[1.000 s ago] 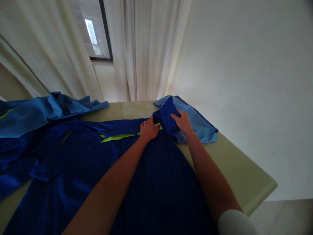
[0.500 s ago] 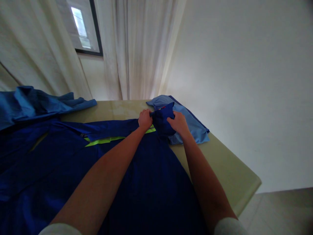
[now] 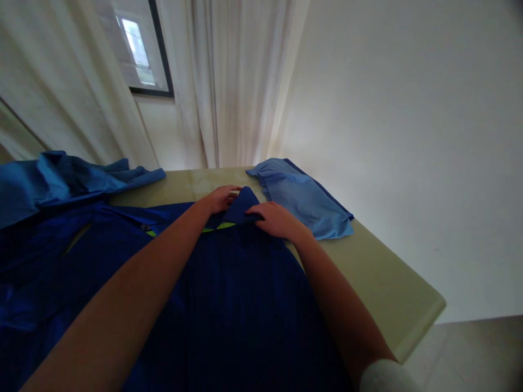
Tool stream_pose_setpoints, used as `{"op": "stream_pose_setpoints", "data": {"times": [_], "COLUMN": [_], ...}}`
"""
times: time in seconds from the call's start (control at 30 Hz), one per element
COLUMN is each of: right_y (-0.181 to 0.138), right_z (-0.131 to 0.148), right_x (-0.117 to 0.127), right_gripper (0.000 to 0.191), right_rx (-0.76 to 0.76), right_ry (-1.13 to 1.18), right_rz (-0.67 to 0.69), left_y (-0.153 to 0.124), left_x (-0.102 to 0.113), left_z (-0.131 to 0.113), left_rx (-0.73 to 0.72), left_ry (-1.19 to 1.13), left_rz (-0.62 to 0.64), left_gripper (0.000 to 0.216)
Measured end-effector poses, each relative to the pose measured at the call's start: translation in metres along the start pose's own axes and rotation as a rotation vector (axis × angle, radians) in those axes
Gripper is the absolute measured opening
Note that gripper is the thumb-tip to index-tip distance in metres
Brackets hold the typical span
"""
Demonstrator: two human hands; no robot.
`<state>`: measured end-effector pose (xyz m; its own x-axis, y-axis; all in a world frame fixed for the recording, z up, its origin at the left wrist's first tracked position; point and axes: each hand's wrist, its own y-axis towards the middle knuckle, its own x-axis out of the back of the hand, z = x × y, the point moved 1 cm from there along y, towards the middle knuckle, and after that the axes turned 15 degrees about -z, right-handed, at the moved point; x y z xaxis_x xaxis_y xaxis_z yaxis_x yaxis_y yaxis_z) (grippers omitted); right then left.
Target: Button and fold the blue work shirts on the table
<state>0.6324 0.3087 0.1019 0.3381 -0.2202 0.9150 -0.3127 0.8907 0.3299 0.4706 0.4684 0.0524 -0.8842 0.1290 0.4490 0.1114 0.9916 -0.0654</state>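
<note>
A dark blue garment (image 3: 229,305) with a neon yellow-green stripe (image 3: 216,228) lies spread over the table in front of me. Its far part is folded back toward me into a flap (image 3: 242,208). My left hand (image 3: 220,198) lies on the left side of that flap with the fingers stretched out. My right hand (image 3: 274,219) presses flat on the flap's right side, fingers extended. Neither hand holds anything closed in its fingers.
A folded light blue cloth (image 3: 304,197) lies on the beige table (image 3: 392,294) just right of my hands. A heap of blue cloth (image 3: 61,177) sits at the far left. White curtains (image 3: 232,81) and a window (image 3: 137,46) stand behind; the table's right edge drops to the floor.
The bunched end of the dark blue garment, earlier gripped and lifted by both hands, has been brought toward me and laid down. Both hands now rest flat on it.
</note>
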Motion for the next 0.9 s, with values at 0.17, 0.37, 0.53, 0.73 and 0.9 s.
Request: {"op": "stream_pose_setpoints", "data": {"times": [0.17,0.37,0.53,0.73,0.9], "right_y": [0.001,-0.004,-0.003,-0.004,-0.004], "right_z": [0.023,0.048,0.06,0.062,0.067], "right_x": [-0.015,-0.023,-0.025,-0.021,-0.021], "right_gripper": [0.032,0.04,0.038,0.032,0.021], "right_rx": [0.049,0.151,0.149,0.127,0.124], "right_ry": [-0.002,-0.083,-0.102,-0.146,-0.064], "right_rz": [0.185,0.212,0.257,0.333,0.37], "left_y": [-0.02,-0.025,-0.028,-0.039,-0.048], "left_x": [0.023,0.003,0.009,0.025,0.032], "left_z": [0.011,0.013,0.027,0.035,0.031], "left_rx": [0.025,-0.213,-0.257,-0.311,-0.315], "left_ry": [-0.033,0.237,0.366,0.448,0.48], "left_rz": [0.174,-0.115,-0.201,-0.166,-0.142], "left_gripper": [0.054,0.02,0.022,0.021,0.026]}}
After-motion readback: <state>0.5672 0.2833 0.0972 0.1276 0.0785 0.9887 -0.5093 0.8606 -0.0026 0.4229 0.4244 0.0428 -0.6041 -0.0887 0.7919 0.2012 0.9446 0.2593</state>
